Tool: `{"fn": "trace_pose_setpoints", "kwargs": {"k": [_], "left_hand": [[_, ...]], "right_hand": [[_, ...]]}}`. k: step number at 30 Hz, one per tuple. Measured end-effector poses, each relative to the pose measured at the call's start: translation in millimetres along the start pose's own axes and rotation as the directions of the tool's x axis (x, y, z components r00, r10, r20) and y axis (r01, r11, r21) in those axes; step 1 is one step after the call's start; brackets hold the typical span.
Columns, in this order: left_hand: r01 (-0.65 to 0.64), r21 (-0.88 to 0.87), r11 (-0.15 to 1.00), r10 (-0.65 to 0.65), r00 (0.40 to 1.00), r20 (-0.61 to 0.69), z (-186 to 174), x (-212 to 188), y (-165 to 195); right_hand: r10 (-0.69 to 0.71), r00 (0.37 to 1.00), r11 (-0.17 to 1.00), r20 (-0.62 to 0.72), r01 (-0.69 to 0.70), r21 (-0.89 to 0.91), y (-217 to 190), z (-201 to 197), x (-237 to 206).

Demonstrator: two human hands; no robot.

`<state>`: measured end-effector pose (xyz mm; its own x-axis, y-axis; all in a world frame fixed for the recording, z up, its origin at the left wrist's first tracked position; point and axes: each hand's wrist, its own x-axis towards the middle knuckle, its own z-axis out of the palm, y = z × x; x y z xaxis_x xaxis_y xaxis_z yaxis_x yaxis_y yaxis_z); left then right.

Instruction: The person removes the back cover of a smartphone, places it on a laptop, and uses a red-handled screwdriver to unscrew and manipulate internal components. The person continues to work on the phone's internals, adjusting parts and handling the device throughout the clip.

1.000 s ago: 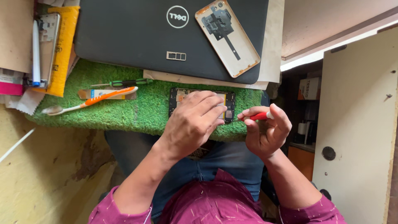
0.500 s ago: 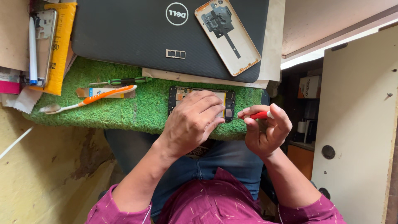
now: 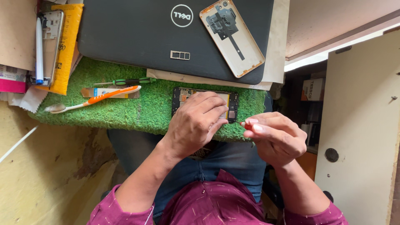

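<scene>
An opened phone (image 3: 181, 98) with its insides bare lies on a green turf mat (image 3: 141, 112). My left hand (image 3: 196, 123) rests on top of it, fingers curled over its middle and pressing it down. My right hand (image 3: 275, 137) is to the right of the phone, beyond the mat's edge, pinching a small red-handled tool (image 3: 246, 124) between thumb and fingers. The tool's tip points left toward the phone's right end and is apart from it. Most of the phone is hidden under my left hand.
A closed dark laptop (image 3: 137, 37) lies behind the mat with a phone back cover (image 3: 231, 38) and a small metal tray (image 3: 179, 55) on it. An orange toothbrush (image 3: 98, 98) and a green screwdriver (image 3: 125, 82) lie on the mat's left. Stacked items with a pen (image 3: 38, 46) sit far left.
My right hand with the red tool has dropped slightly and shifted a little away from the phone. My left hand stays on the phone.
</scene>
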<state>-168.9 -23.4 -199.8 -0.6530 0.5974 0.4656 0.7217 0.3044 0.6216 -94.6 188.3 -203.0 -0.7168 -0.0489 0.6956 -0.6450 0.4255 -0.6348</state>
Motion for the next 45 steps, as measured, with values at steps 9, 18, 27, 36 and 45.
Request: {"fn": "trace_pose_setpoints", "kwargs": {"k": [9, 18, 27, 36, 45], "left_hand": [[0.009, 0.002, 1.000, -0.009, 1.000, -0.004, -1, -1, 2], [0.005, 0.013, 1.000, -0.006, 1.000, 0.022, -4, -2, 3], [0.005, 0.014, 1.000, -0.006, 1.000, 0.022, -7, -3, 6], [0.007, 0.012, 1.000, -0.007, 1.000, 0.026, -9, -4, 9], [-0.015, 0.063, 0.998, 0.014, 1.000, 0.009, -7, -6, 17]], "right_hand": [[-0.019, 0.997, 0.999, 0.078, 0.016, 0.041, -1, -2, 12], [0.089, 0.993, 0.996, 0.071, -0.089, -0.004, -13, -6, 17], [0.052, 0.998, 0.995, -0.020, -0.054, -0.085, -15, -1, 10], [0.043, 0.990, 0.999, 0.137, -0.043, -0.002, -18, -10, 17], [0.054, 0.997, 0.995, 0.062, -0.048, -0.086, -24, -7, 13]]}}
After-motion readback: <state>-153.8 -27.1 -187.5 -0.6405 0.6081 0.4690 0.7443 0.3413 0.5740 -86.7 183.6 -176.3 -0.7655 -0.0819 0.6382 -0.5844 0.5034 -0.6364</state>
